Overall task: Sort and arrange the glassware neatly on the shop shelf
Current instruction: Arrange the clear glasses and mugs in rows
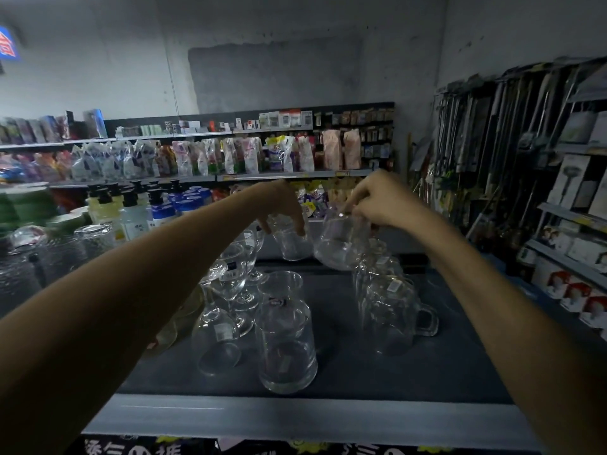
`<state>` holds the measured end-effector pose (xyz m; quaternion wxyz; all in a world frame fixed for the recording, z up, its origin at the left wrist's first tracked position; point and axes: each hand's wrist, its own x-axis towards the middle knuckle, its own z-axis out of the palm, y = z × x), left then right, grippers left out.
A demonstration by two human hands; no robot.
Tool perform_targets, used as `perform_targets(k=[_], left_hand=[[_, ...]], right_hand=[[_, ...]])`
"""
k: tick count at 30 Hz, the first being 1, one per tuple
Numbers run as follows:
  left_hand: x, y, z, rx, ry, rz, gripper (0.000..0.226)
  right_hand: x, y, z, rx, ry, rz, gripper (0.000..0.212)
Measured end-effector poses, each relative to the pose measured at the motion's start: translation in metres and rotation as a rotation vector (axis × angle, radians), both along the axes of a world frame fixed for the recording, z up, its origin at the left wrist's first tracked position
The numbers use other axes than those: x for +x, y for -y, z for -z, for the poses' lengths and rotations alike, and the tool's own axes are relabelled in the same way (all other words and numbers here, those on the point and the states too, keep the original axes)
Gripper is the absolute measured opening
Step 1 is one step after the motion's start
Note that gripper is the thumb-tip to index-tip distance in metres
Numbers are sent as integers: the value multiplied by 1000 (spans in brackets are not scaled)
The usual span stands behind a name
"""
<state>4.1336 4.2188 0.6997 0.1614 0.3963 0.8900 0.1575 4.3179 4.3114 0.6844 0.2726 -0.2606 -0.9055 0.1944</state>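
"Glass is all over this shelf (427, 356). Which bit are you doing?"

"The back row. My left hand (282, 205) reaches over a straight glass (290, 243), with its fingers curled down round the top. My right hand (377, 201) pinches the rim of a round glass (340, 246). That one is tilted, just beside the straight one. I cannot tell if its bottom touches the shelf. My hands are near each other but apart."

"What comes next?"

"I think the round glass must go down flat, next to its neighbour, with no bump. Glass chips, so slow and soft. The mugs (397, 310) sit close under my right arm, so I must not knock them."

"And the rest?"

"On the left stand stemmed glasses (236, 277), and tumblers (285, 339) at the front. Lots to sort yet, I guess. The shelf top is dark and flat, with a grey front edge. It is a dim shop, with soap bottles (131, 208) and packets (246, 156) behind. Long tools (476, 133) hang on the right."
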Motion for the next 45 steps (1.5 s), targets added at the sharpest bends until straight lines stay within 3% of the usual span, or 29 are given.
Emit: perform_targets(k=[4, 17, 32, 45], left_hand=[[-3, -4, 10, -70, 5, 21, 90], [2, -23, 46, -189, -18, 50, 87], [12, -24, 68, -28, -264, 89, 72], [9, -26, 76, 29, -265, 107, 73]], right_hand=[[8, -10, -19, -66, -9, 24, 16], [-5, -35, -37, 41, -168, 210, 15], [-2, -33, -5, 45, -190, 221, 19], [2, -35, 2, 26, -249, 162, 19]])
